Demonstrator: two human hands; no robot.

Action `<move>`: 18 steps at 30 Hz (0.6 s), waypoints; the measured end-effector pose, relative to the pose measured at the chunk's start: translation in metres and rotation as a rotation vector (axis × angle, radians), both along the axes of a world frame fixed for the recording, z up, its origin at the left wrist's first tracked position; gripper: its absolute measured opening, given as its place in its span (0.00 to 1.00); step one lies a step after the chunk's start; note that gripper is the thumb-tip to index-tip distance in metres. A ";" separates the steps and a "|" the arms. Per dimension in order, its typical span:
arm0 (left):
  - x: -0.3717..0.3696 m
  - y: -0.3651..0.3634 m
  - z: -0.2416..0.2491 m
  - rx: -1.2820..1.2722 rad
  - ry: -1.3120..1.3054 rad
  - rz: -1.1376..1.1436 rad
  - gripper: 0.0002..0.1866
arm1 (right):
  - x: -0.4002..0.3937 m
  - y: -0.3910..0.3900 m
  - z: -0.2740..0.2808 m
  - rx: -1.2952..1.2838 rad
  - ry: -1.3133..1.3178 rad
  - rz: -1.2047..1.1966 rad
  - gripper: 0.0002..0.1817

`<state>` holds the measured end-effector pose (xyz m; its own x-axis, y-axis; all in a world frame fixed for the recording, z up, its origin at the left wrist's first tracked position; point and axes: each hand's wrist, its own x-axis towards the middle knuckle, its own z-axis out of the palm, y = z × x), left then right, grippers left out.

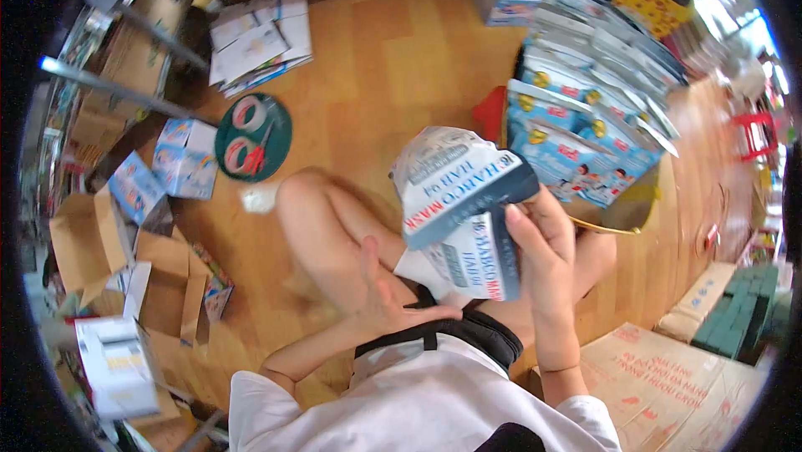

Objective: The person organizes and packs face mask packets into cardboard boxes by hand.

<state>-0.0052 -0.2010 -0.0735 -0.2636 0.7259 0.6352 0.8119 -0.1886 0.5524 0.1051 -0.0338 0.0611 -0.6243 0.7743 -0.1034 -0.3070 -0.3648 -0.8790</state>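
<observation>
My right hand (545,233) grips two mask packs by their dark edges, thumb on top. The upper mask pack (455,175) is white and dark blue, with "MASK" in red among its printed letters. Below it, partly overlapped, is a second mask pack (478,260) with similar print. My left hand (391,295) is held above my lap, fingers spread and nothing in it, to the left of the packs. A white piece of something (415,268) shows behind the lower pack, too covered to identify.
A yellow-rimmed container (622,229) at right holds several blue-and-white pouches (561,151). At left lie a green tray (280,147) with tape rolls (248,114), blue-white boxes (185,159) and an open carton (171,276). Flattened white cardboard (259,38) lies farther off; a large carton (660,385) stands front right.
</observation>
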 end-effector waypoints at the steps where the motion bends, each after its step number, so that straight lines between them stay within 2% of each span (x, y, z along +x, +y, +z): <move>1: 0.016 -0.002 -0.029 -0.301 -0.071 0.129 0.78 | -0.001 -0.003 0.000 -0.004 -0.003 -0.029 0.13; 3: 0.028 0.002 -0.083 -0.688 -0.305 0.215 0.73 | -0.010 -0.015 -0.004 -0.045 0.010 -0.109 0.14; 5: 0.019 0.009 -0.109 -0.717 -0.460 0.218 0.69 | -0.014 -0.032 -0.014 -0.026 0.002 -0.092 0.15; 6: 0.011 0.011 -0.112 -0.711 -0.521 0.222 0.66 | -0.019 -0.037 -0.014 -0.049 0.026 -0.087 0.15; 9: 0.001 0.015 -0.119 -0.643 -0.711 0.235 0.59 | -0.022 -0.035 -0.014 0.198 0.078 -0.085 0.13; 10: -0.002 0.010 -0.114 -0.602 -0.775 0.233 0.57 | -0.017 -0.030 -0.001 0.317 -0.046 -0.061 0.12; 12: -0.015 0.002 -0.102 -0.512 -0.915 0.236 0.52 | -0.015 -0.021 -0.013 0.751 -0.213 -0.144 0.07; 13: -0.023 -0.005 -0.093 -0.463 -0.979 0.232 0.50 | -0.014 -0.016 -0.007 0.869 -0.294 -0.204 0.06; 17: -0.044 -0.034 -0.054 -0.265 -1.110 0.158 0.41 | 0.000 0.000 0.011 0.962 -0.182 -0.212 0.07; 18: -0.046 -0.040 -0.045 -0.221 -1.118 0.121 0.38 | 0.004 0.003 0.013 0.964 -0.144 -0.117 0.08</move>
<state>-0.0511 -0.2414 -0.1188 -0.6761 0.7239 -0.1373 -0.1484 0.0487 0.9877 0.1090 -0.0303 0.0737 -0.5689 0.6235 0.5363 -0.1618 0.5545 -0.8163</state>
